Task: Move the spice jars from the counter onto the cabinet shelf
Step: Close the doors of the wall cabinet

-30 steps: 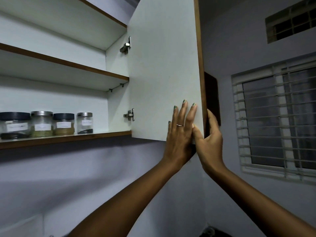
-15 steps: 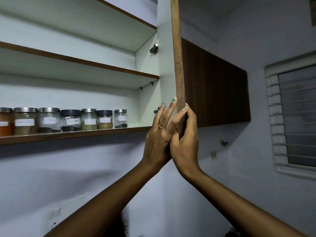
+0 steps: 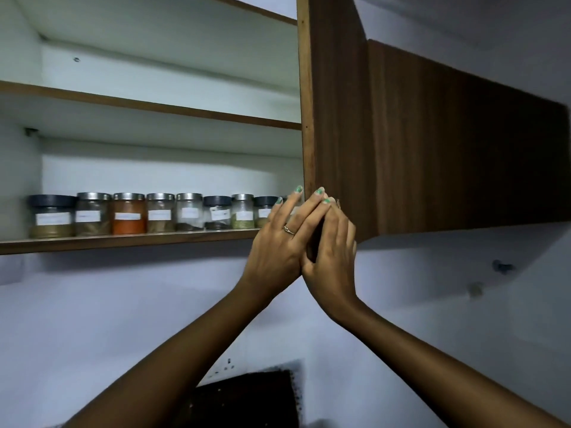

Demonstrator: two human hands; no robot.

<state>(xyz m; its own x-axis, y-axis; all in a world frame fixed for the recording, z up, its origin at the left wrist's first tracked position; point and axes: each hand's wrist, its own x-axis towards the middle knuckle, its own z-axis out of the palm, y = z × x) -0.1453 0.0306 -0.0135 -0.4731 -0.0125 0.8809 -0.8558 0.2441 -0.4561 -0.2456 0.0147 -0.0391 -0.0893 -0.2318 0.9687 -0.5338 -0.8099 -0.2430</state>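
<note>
At shelf's right end, both hands (image 3: 304, 242) clasp door edge (image 3: 307, 118).

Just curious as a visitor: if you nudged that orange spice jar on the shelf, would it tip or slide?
The orange jar looks squat and mostly full, so it would probably slide, not tip. Jars crowd both sides, so a sideways push likely bumps them.

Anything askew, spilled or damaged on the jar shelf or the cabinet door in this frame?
Nothing stands out. The spice jars stand upright in one row on the bottom shelf, lids on, no spill visible. The left hand and right hand are at the cabinet door edge; it looks intact.
</note>
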